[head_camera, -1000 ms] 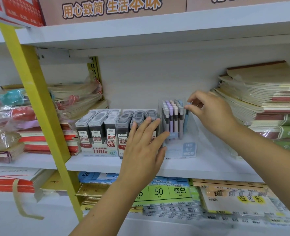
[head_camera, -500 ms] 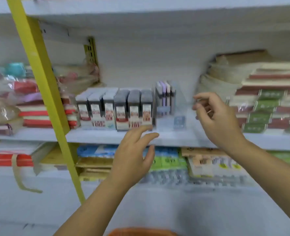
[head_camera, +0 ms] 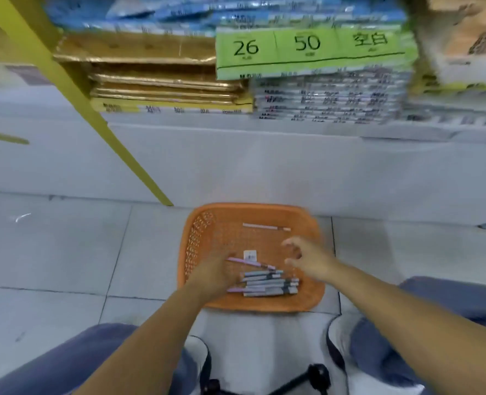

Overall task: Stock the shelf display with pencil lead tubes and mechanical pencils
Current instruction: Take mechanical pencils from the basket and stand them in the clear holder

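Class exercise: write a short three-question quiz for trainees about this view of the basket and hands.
1. Choose: the mechanical pencils lie A) in the orange basket, B) on a shelf, C) on bare floor tiles.
2. True or false: the orange basket stands on a shelf.
3. Fill in: the right hand, fingers spread, holds ____.
Key: 1 A; 2 false, it stands on the floor; 3 nothing.

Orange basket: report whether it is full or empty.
Mostly empty: the basket holds one small cluster of mechanical pencils; bare mesh shows around them.

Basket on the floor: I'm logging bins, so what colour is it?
Orange; the basket shows best in the head view.
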Tool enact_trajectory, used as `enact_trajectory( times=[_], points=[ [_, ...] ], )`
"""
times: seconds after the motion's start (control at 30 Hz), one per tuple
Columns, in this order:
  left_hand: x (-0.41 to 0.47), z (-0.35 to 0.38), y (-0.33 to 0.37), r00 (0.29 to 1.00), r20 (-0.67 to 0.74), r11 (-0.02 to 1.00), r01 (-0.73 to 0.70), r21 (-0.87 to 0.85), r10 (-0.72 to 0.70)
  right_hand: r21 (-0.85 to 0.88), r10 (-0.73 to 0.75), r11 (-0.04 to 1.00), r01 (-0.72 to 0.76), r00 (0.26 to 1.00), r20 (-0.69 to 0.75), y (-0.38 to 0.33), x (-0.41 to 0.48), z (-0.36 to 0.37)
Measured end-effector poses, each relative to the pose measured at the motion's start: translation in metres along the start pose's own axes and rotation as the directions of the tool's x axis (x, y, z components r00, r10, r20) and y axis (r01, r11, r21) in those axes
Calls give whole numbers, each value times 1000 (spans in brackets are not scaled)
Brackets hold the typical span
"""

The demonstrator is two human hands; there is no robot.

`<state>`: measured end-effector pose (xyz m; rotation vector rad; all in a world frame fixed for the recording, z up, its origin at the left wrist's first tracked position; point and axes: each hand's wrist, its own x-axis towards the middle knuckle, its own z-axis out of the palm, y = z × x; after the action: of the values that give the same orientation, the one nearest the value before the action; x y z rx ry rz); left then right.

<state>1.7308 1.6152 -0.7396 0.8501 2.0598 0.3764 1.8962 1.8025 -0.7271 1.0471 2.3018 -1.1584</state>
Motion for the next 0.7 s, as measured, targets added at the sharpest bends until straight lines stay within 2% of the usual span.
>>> enact_trajectory(
  times=[0.1, 0.23, 0.37, 0.5, 0.7],
  points=[
    [23, 18, -21, 997, 75, 1000, 5, 16, -6, -86, 92, 993, -80, 986, 141, 19, 24, 33],
    [45, 33, -38, 992, 126, 988, -3, 153, -16, -234, 128, 969, -75, 966, 223, 36, 37, 64],
    [57, 43, -47, 992, 125, 964, -48, 261, 16, -267, 67, 963, -25, 987, 148, 44, 40, 82],
    [64, 50, -45, 996, 55, 911, -84, 404, 67, -232, 49, 972, -38, 998, 42, 48, 48, 83],
    [72, 47, -47, 1000, -1, 922, -12, 388, 13, -201, 20, 980, -6, 997, 69, 50, 53, 77]
  ],
)
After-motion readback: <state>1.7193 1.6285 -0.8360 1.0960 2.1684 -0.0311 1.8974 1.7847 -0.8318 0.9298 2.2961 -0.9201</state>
